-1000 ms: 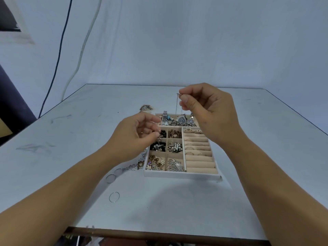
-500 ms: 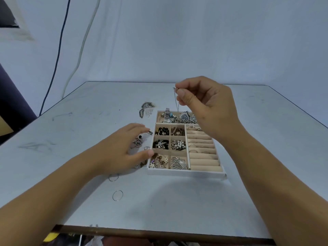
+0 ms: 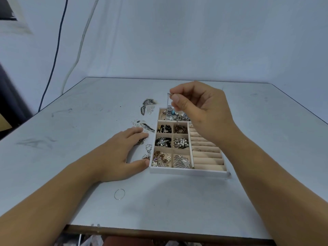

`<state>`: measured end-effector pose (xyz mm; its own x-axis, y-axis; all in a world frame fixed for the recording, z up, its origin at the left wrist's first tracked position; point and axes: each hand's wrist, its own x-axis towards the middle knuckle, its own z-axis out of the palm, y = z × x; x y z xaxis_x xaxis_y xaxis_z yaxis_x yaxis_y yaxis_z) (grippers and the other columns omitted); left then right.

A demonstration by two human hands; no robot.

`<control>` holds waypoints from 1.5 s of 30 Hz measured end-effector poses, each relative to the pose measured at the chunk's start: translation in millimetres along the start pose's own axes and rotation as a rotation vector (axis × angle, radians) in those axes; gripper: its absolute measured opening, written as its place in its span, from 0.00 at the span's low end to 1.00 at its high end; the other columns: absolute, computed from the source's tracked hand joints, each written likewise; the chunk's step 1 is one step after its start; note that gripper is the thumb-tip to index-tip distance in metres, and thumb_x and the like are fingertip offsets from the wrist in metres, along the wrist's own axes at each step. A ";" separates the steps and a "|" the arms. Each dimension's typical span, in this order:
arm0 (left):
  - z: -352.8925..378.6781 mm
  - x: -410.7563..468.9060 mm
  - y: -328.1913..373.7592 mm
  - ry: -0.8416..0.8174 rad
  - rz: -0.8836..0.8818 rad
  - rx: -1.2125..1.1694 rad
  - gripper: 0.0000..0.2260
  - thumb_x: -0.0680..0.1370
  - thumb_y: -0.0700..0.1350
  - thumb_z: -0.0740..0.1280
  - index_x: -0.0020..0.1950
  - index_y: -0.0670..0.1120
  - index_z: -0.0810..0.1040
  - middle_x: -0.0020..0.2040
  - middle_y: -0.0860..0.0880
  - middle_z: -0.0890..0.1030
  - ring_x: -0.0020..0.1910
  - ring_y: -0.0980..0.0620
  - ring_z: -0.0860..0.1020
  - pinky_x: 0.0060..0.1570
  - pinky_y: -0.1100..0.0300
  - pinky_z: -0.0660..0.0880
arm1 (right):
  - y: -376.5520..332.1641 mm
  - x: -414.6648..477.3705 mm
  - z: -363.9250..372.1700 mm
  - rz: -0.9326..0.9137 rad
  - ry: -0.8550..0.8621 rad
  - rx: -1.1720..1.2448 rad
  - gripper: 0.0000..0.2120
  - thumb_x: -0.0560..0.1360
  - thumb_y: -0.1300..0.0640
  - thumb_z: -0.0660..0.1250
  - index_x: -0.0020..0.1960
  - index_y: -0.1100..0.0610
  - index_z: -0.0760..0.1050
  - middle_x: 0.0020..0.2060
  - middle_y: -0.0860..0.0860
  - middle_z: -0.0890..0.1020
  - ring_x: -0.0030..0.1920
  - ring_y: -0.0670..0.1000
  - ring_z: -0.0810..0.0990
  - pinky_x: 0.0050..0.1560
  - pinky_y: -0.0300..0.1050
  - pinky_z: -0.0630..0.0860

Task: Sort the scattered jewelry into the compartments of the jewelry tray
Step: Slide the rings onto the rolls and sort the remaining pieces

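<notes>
The white jewelry tray (image 3: 188,171) lies mid-table, its beige compartments holding beads, pearls, chains and a silver leaf brooch. My right hand (image 3: 200,107) hovers over the tray's far end and pinches the top of a thin silver chain (image 3: 168,102), which hangs down toward the far compartment. My left hand (image 3: 122,153) rests flat on the table just left of the tray, fingers straight, partly covering loose pieces. Scattered jewelry (image 3: 147,128) lies left of the tray, and more dark pieces (image 3: 147,105) sit farther back.
A thin silver hoop (image 3: 119,194) lies alone on the grey table in front of my left hand. The table's near edge (image 3: 159,231) runs across the bottom. A black cable (image 3: 56,50) and a white cable (image 3: 79,50) hang on the wall at back left.
My left hand let go of the chain's lower end and dropped flat onto the table left of the tray. My right hand keeps the chain pinched, now hanging over the far compartment.
</notes>
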<state>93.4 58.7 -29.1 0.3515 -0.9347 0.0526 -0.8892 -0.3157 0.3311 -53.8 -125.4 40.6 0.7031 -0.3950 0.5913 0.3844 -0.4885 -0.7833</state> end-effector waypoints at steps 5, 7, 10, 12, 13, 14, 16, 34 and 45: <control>0.0 -0.4 -0.1 0.006 0.007 -0.013 0.46 0.63 0.80 0.48 0.76 0.57 0.57 0.76 0.61 0.54 0.73 0.61 0.56 0.71 0.61 0.56 | 5.2 -4.5 6.9 0.055 -0.036 0.019 0.07 0.73 0.63 0.70 0.47 0.52 0.80 0.37 0.48 0.83 0.39 0.49 0.81 0.49 0.51 0.80; -0.5 -0.3 -0.7 0.004 0.002 -0.022 0.46 0.62 0.80 0.48 0.76 0.57 0.57 0.76 0.61 0.55 0.73 0.61 0.56 0.71 0.61 0.56 | 6.9 -5.4 7.6 0.073 -0.043 0.017 0.07 0.73 0.62 0.70 0.46 0.51 0.80 0.37 0.47 0.83 0.39 0.48 0.81 0.49 0.51 0.80; -0.3 0.7 -1.7 0.004 0.004 -0.034 0.45 0.63 0.79 0.50 0.75 0.57 0.58 0.76 0.61 0.55 0.73 0.61 0.57 0.72 0.59 0.58 | 8.6 -6.8 8.7 0.088 -0.060 0.016 0.07 0.74 0.62 0.70 0.46 0.51 0.80 0.37 0.46 0.83 0.39 0.46 0.81 0.47 0.46 0.80; -0.5 1.8 -2.3 0.003 0.004 -0.039 0.45 0.63 0.79 0.51 0.75 0.57 0.58 0.76 0.61 0.56 0.73 0.60 0.57 0.72 0.57 0.58 | 9.9 -9.0 10.1 0.109 -0.079 0.034 0.07 0.74 0.65 0.69 0.47 0.54 0.80 0.36 0.46 0.82 0.38 0.44 0.80 0.43 0.38 0.78; -0.6 2.3 -2.3 -0.001 0.001 -0.043 0.45 0.63 0.79 0.51 0.75 0.57 0.58 0.76 0.61 0.56 0.73 0.60 0.57 0.72 0.56 0.58 | 11.0 -10.3 10.5 0.123 -0.089 0.038 0.07 0.74 0.66 0.69 0.47 0.55 0.80 0.35 0.46 0.82 0.37 0.43 0.80 0.43 0.36 0.77; -0.8 2.1 -2.5 -0.005 -0.003 -0.048 0.46 0.63 0.79 0.51 0.75 0.57 0.58 0.76 0.61 0.56 0.73 0.61 0.57 0.72 0.57 0.58 | 12.1 -11.7 10.9 0.137 -0.099 0.034 0.07 0.74 0.66 0.68 0.47 0.56 0.80 0.35 0.46 0.82 0.37 0.43 0.80 0.42 0.35 0.77; -1.1 1.8 -3.0 -0.006 -0.010 -0.059 0.46 0.62 0.79 0.51 0.75 0.58 0.58 0.76 0.61 0.55 0.73 0.61 0.57 0.72 0.57 0.58 | 15.5 -14.1 11.4 0.167 -0.119 0.012 0.07 0.74 0.66 0.68 0.46 0.55 0.80 0.37 0.49 0.82 0.38 0.45 0.80 0.44 0.37 0.78; -1.3 0.5 -3.0 -0.009 -0.022 -0.074 0.44 0.63 0.77 0.56 0.75 0.58 0.59 0.76 0.62 0.56 0.73 0.61 0.57 0.72 0.57 0.58 | 31.3 -23.5 16.0 0.196 -0.349 -0.634 0.02 0.72 0.53 0.71 0.45 0.48 0.81 0.31 0.36 0.76 0.35 0.35 0.74 0.36 0.27 0.66; -2.9 0.2 0.9 -0.004 -0.026 -0.096 0.42 0.64 0.74 0.57 0.75 0.58 0.59 0.75 0.62 0.56 0.74 0.61 0.56 0.73 0.55 0.58 | 21.9 -27.9 10.5 0.142 -0.493 -0.850 0.11 0.77 0.47 0.64 0.56 0.46 0.80 0.43 0.44 0.73 0.49 0.45 0.68 0.48 0.41 0.64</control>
<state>93.5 58.7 -26.1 0.3725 -0.9272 0.0392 -0.8476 -0.3227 0.4213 -58.7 -116.8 4.9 0.9536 -0.2198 0.2059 -0.1441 -0.9333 -0.3289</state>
